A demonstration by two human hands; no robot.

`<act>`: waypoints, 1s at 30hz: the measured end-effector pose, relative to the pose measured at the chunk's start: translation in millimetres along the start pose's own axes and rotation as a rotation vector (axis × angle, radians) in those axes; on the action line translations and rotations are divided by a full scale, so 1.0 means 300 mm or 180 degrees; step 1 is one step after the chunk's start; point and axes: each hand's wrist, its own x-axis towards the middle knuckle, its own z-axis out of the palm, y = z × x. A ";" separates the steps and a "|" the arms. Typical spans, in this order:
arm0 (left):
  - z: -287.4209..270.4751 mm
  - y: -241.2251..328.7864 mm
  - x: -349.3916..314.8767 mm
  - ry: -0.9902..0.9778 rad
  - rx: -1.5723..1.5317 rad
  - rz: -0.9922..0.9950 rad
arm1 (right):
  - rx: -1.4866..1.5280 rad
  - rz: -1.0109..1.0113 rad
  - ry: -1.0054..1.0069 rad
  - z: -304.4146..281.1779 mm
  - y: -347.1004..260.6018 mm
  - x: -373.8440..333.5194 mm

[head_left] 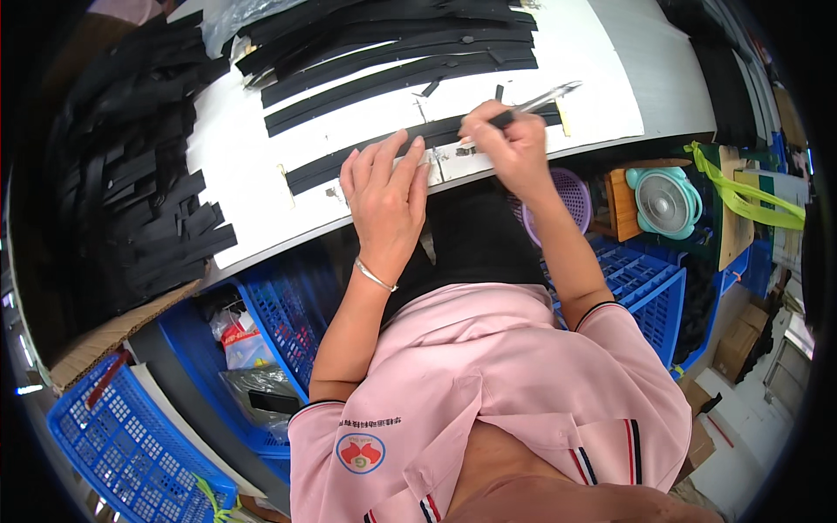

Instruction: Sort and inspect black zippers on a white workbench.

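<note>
A black fabric strip (pixel 319 174) lies across the white work board (pixel 244 196) near its front edge. My left hand (pixel 386 190) rests flat on this strip, fingers stretched and a little apart, holding nothing. To its right, my right hand (pixel 513 148) is closed around a pen (pixel 547 94) with a clear barrel and dark grip. The pen's writing end points down and left, close to the strip; my fingers partly hide it. Dark marks and smudges (pixel 438 157) show on the board between my hands. Small black scraps (pixel 431 88) lie just beyond the strip.
More black strips (pixel 392 74) lie in rows farther back, beside a large pile (pixel 113 174) at the left. Blue plastic crates (pixel 283 305) stand below the table. A purple basket (pixel 571 196) and a small turquoise fan (pixel 664 202) sit at the right.
</note>
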 end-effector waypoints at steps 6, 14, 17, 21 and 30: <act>-0.005 0.008 -0.001 -0.0036 0.0045 0.0021 | -0.0280 0.0360 0.0916 -0.197 0.054 0.019; 0.070 0.116 0.104 0.0059 -0.0403 0.0192 | -0.0300 0.0314 0.0889 -0.209 0.120 0.012; 0.146 0.168 0.170 0.0116 -0.0551 0.0375 | -0.0375 0.0445 0.0703 -0.213 0.115 0.010; 0.222 0.173 0.202 0.0086 -0.0603 0.0437 | -0.0406 0.0390 0.0727 -0.204 0.118 0.017; 0.242 0.174 0.194 0.0076 -0.0502 0.0362 | -0.0684 0.0160 0.0802 -0.201 0.127 0.015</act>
